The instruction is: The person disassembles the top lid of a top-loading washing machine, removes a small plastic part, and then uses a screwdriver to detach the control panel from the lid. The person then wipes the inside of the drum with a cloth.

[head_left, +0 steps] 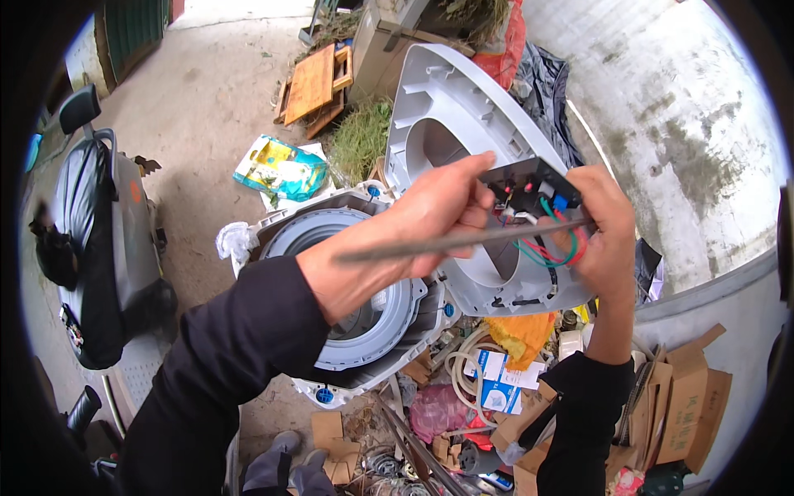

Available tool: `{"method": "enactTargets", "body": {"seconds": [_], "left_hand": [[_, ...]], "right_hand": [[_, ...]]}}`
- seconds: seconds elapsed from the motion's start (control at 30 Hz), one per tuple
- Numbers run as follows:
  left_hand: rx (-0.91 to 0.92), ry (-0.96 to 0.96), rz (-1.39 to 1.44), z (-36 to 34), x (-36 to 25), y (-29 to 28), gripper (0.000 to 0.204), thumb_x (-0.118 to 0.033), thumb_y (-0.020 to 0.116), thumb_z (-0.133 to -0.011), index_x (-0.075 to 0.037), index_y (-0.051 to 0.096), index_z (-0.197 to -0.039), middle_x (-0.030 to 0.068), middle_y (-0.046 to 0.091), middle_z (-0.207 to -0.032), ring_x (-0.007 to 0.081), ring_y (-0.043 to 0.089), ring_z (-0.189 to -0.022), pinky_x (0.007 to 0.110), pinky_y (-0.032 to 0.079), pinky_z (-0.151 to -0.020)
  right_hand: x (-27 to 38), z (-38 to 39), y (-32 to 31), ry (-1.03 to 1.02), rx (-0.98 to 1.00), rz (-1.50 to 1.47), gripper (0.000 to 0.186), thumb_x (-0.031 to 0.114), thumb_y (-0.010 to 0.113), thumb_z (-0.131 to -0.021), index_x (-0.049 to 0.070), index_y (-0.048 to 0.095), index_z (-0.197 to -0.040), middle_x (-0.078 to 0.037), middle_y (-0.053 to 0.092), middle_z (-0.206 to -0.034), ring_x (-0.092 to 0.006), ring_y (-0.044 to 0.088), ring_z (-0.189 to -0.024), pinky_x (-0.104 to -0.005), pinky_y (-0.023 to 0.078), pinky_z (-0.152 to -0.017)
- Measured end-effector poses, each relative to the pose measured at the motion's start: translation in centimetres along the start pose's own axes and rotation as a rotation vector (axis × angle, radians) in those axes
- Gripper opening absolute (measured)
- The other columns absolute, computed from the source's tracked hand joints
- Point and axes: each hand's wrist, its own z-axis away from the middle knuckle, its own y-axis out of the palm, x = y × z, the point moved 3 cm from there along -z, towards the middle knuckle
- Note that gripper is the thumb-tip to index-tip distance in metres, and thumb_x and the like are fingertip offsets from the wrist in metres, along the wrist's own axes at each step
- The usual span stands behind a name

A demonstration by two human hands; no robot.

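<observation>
A black control board [529,180] with red, green and blue wires [552,248] is held up in front of me. My right hand [602,223] grips its right edge, and a long thin dark rod [430,245], blurred, sticks out leftward from that hand. At the board's left edge my left hand [447,207] is closed, thumb and curled fingers against it; the fingertips are partly hidden. Behind both hands leans a grey plastic washing machine top cover [459,78] with a large round opening. Below left stands the opened washing machine [331,364], its grey tub ring showing.
Cardboard [682,405], hoses [467,364] and mixed scrap cover the ground at lower right. A blue and yellow bag [281,168], dry grass [361,140] and wooden pieces [312,83] lie beyond the machine. A scooter [124,248] stands at left; a pale wall [662,107] bounds the right.
</observation>
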Motion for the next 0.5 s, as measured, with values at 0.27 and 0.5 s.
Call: {"method": "enactTargets", "body": {"seconds": [0.27,0.5], "left_hand": [[-0.145,0.632,-1.082,-1.4,-0.7,-3.2,0.039,-0.020,0.074,-0.084,0.000,0.068,-0.117,0.0095,0.060,-0.066,0.0169,0.057,-0.060,0.035,0.045,-0.057],[0.123,0.637,-1.197,-1.9,-0.9,-2.9,0.031,-0.029,0.072,-0.093,0.000,0.064,-0.094,0.0114,0.061,-0.067,0.0208,0.058,-0.061,0.038,0.043,-0.057]], "right_hand": [[-0.9,0.3,-0.1,0.035,0.001,-0.072,0.041,0.026,0.082,-0.082,-0.004,0.066,-0.106,-0.010,0.059,-0.093,-0.0168,0.056,-0.074,-0.0273,0.043,-0.063],[-1.0,0.2,-0.8,0.061,0.040,-0.022,0.041,0.027,0.081,-0.082,-0.004,0.063,-0.101,-0.012,0.057,-0.092,-0.0248,0.057,-0.079,-0.0321,0.045,-0.071]]}}
